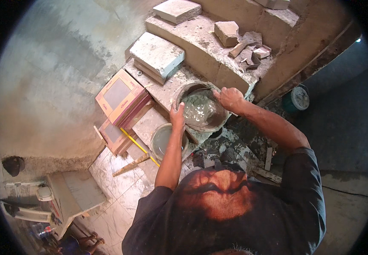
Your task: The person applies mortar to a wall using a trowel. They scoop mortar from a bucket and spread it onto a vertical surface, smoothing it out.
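Big bucket [190,90]: just right of the cardboard boxes [116,94] — wet grey mix [201,109] inside
Left hand [177,114]: I'm gripping its rim, boxes side
Right hand [230,99]: gripping it too — away from the boxes

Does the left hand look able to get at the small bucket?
Probably yes: the small bucket stands close by with no lid, though the left hand would first have to leave the big bucket.

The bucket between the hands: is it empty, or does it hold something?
Not empty: wet-looking grey material shows inside the bucket, through its open top. How deep, I cannot tell.
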